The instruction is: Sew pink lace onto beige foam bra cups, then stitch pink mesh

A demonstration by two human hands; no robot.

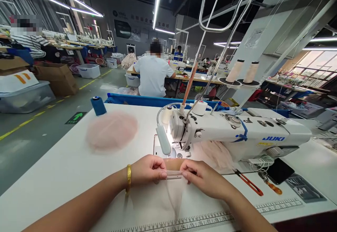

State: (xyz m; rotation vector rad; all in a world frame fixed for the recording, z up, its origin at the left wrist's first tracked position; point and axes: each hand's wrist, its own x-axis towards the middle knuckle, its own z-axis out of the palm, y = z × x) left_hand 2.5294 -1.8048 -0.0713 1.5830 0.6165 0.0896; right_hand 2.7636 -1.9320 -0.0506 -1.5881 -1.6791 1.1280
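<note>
A piece of sheer pale fabric (pixel 173 174) is stretched between my two hands, just in front of the sewing machine (pixel 210 128). My left hand (pixel 150 168), with a gold bangle at the wrist, pinches its left side between thumb and fingers. The right side is pinched by my right hand (pixel 198 176). Below the hands the cloth hangs down, thin and partly see-through. The machine's needle area lies right beyond my fingers, lit by a small lamp. Pink mesh fabric (pixel 112 132) lies at the left of the table, and more pale fabric (pixel 217 154) is bunched under the machine arm.
A blue thread cone (pixel 98 106) stands at the table's far left corner. Orange-handled thread snips (pixel 249 183), a black phone (pixel 279 171) and a tape-like ruler (pixel 200 222) lie at the right and front. A metal thread stand rises above the machine. A person (pixel 153 71) sits ahead.
</note>
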